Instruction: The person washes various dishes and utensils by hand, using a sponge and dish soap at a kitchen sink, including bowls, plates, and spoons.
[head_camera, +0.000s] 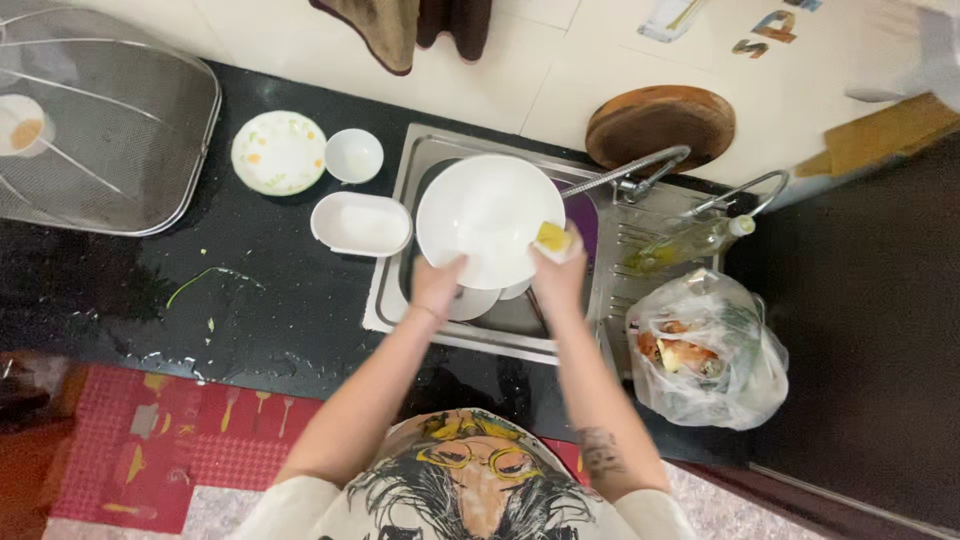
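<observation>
A large white plate (488, 218) was held over the sink (420, 150), set in the black bench beside its right end. Its lower rim was gripped by the left hand (437, 285), while a yellow sponge (553, 237) was pressed against its right edge by the clenched right hand (560, 275). The plate was judged stiff, breakable and slippery when wet, best taken at the rim. More white dishes (362, 223) were left along the sink's left edge.

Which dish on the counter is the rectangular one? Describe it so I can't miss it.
Start at the steel sink. On the black counter by the sink's left edge lies the white rectangular dish. Unlike the small round bowl and flowered plate behind it, it has rounded corners and no pattern.
</observation>
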